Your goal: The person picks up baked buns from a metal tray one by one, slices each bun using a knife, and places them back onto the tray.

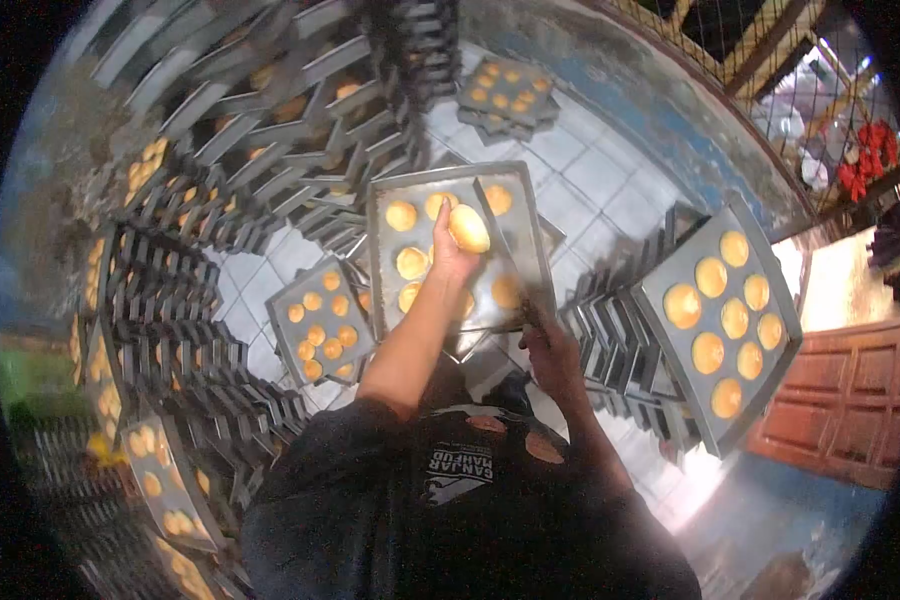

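Observation:
My left hand [454, 258] is closed round a round golden bun [469, 229], raised above a metal tray [380, 262] in front of me. More golden buns lie on that tray, some partly hidden by my left hand and forearm. My right hand [547, 345], near the tray's lower right corner, grips the handle of a long flat blade [497, 226]. The blade reaches up across the tray, just right of the held bun.
Tall stacks of metal trays [195, 350] fill the left side. At the right, a tray of buns [654, 320] tops another stack. Lower trays of buns [286, 348] stand on the tiled floor [592, 190]. A reddish wooden door [838, 375] is at the far right.

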A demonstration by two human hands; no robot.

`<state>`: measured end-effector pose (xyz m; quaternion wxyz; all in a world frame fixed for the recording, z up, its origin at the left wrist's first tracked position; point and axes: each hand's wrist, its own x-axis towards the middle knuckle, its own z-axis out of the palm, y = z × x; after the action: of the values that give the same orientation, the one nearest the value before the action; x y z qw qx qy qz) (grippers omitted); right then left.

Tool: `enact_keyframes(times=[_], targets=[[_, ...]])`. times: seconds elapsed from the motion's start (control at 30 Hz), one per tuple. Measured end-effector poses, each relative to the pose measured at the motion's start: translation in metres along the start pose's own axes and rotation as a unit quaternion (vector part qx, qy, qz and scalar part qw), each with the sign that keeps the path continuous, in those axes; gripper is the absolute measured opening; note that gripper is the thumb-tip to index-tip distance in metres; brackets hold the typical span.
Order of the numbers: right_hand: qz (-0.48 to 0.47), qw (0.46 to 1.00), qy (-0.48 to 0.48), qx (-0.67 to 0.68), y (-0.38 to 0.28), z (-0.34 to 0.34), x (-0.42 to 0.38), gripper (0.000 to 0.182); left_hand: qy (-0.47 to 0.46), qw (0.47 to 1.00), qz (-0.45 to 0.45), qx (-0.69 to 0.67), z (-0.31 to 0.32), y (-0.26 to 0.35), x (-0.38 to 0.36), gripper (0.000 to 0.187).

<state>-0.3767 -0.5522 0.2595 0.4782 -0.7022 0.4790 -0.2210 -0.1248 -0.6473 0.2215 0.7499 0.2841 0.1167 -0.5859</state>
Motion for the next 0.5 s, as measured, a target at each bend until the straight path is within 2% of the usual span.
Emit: enact_keyframes(times=[0.03, 0.07, 0.17, 0.3, 0.4, 0.5], targets=[[-0.001, 0.999, -0.007, -0.049, -0.003, 0.0, -0.002, 0.045, -0.005, 1.0, 0.013, -0.003, 0.003, 0.003, -0.007, 0.037], [-0.042, 0.998, -0.006, -0.056, 0.002, -0.001, -0.007, 0.045, -0.022, 0.999, 0.024, -0.002, 0.004, 0.005, -0.012, 0.037], [-0.096, 0.994, -0.007, -0.054, 0.009, 0.001, -0.017, 0.045, -0.053, 0.998, 0.046, -0.001, 0.005, 0.008, -0.026, 0.037], [-0.12, 0.992, 0.0, -0.032, -0.006, -0.011, -0.039, 0.045, -0.061, 0.997, 0.045, 0.007, 0.007, 0.004, -0.042, 0.038], [-0.084, 0.996, -0.016, -0.039, -0.025, -0.02, -0.038, 0.044, -0.103, 0.994, 0.022, 0.041, 0.009, -0.015, -0.064, 0.039], [-0.066, 0.997, -0.005, 0.025, -0.056, -0.034, -0.037, 0.043, -0.153, 0.985, 0.001, 0.075, 0.012, -0.033, -0.086, 0.044]])
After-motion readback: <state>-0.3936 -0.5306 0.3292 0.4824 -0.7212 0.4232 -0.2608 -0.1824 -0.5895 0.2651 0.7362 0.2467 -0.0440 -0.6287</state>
